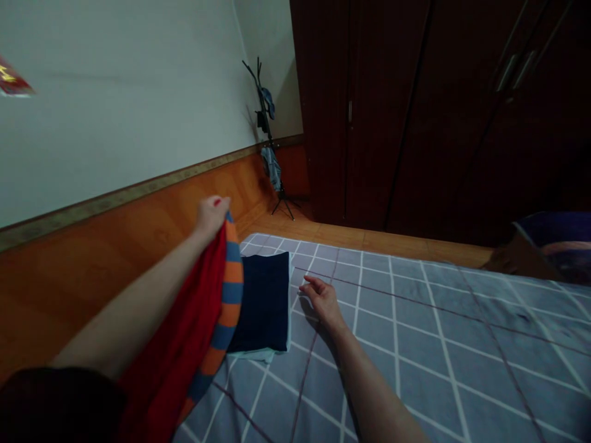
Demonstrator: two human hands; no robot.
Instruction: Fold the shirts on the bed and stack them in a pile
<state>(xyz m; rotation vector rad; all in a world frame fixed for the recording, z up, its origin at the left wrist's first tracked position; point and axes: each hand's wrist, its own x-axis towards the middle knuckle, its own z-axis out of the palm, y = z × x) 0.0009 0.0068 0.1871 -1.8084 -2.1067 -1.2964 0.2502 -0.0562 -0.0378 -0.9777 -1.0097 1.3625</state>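
Raised at the left, my left hand [213, 215] pinches the top end of a red cloth [198, 314] with an orange and blue striped part [231, 289] along its right side. The cloth hangs down toward the lower left. Behind it, a folded dark navy cloth [265, 301] lies on the bed, with a pale cloth [261, 355] showing under its edges. Just right of this stack, my right hand [321, 298] is held over the checked sheet, fingers slightly bent and apart, with nothing in them.
The grey checked bed [415, 332] spreads to the right. Beyond it stand a dark wardrobe [392, 111] and a coat rack [268, 123] with items on it. A box [526, 252] with purple cloth [558, 237] is at the far right. A wall [115, 111] runs along the left.
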